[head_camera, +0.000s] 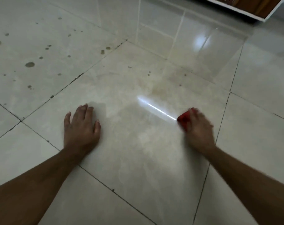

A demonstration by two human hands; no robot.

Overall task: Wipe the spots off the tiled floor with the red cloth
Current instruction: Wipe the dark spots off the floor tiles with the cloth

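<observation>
Glossy pale tiled floor has dark spots mostly on the far-left tile, left hand lies flat with fingers spread, blurred right hand presses the bunched red cloth on the centre tile.

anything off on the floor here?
Yes: dark spots are scattered over the far-left tile, a few more on the centre tile. The right hand holds the red cloth well short of them.

Right hand presses the red cloth on the tiled floor; left hand flat; spots upper left.
</observation>
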